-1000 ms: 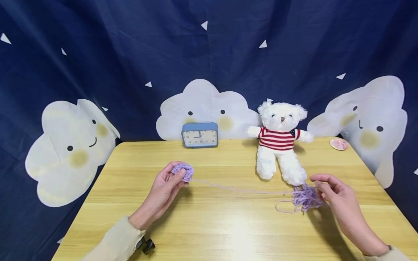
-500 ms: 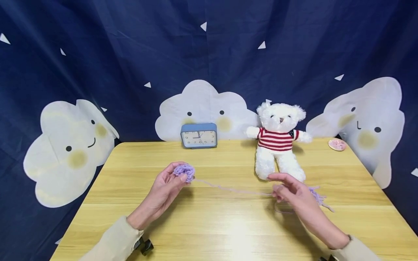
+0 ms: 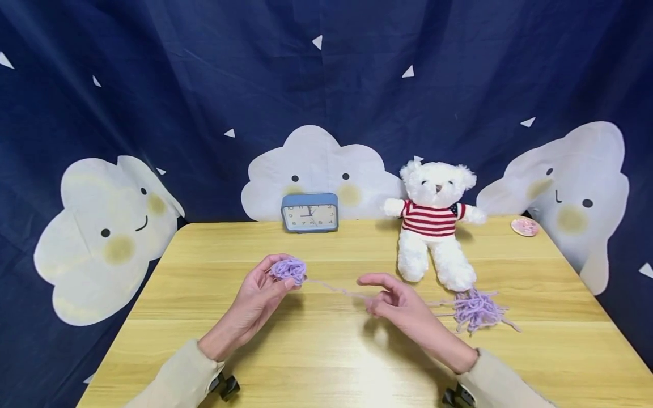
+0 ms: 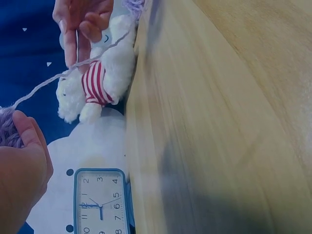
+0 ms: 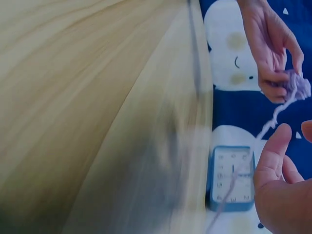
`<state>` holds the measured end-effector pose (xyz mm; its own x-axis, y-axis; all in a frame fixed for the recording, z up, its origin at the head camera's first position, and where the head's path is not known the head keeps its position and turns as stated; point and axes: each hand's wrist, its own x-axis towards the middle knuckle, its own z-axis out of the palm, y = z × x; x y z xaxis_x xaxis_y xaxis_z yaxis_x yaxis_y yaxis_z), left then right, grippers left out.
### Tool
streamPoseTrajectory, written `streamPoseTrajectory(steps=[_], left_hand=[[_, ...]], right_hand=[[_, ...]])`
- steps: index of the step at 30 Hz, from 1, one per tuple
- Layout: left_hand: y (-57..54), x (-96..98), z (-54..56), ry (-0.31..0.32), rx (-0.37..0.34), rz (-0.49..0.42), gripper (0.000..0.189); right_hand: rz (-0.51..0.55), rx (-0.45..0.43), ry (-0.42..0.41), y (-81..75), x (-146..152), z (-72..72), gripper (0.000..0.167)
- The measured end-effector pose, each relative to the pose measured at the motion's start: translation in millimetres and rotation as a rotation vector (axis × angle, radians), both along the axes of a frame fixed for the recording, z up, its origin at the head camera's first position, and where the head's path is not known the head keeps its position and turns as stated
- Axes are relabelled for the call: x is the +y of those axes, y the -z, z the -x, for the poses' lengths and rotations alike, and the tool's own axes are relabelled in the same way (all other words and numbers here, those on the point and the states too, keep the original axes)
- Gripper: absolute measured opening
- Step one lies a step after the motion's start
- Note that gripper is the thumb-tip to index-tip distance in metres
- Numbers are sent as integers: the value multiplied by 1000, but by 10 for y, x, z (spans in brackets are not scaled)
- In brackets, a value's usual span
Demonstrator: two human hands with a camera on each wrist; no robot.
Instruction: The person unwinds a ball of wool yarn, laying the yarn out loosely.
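A small ball of purple yarn (image 3: 289, 271) is pinched between the thumb and fingers of my left hand (image 3: 262, 297), held above the table. From it a loose strand (image 4: 41, 87) runs right to a tangled heap of purple yarn (image 3: 478, 310) by the teddy bear's feet. My right hand (image 3: 400, 306) is at the middle of that strand, palm side toward the ball. In the right wrist view its thumb (image 5: 274, 151) and index finger stand apart, and the yarn passes by the thumb. The left wrist view shows the strand crossing its fingers; whether they touch is unclear.
A white teddy bear (image 3: 431, 221) in a red-striped top sits at the back right of the wooden table (image 3: 326, 362). A blue clock (image 3: 309, 213) stands at the back edge. Near the right corner lies a round pink disc (image 3: 525, 226). Behind hangs a navy curtain (image 3: 357, 79).
My right hand has moved left from the yarn heap along the strand toward the ball, uncovering the heap. The left hand stays in place, the ball turning slightly in its grip.
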<state>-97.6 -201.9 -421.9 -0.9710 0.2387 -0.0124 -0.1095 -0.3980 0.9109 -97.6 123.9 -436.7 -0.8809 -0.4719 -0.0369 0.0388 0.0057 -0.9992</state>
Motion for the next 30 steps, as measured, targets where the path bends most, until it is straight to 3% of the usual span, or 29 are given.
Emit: streamPoseTrajectory(steps=[7,14,21,30], left_hand=[[40,12,5,-4,18,-8,50],[31,29,11,34,60,-25,66],[19,21,5,40,44,-2,70],[46,-28,-17,24,31,56,53]], right_hand=[[10,-30,-39,6,-213,61,52],[36,-78,-64,35,-274,89,48],[25,-12,40,20,-185,93,28],[28,27,161,-134,23,13,14]])
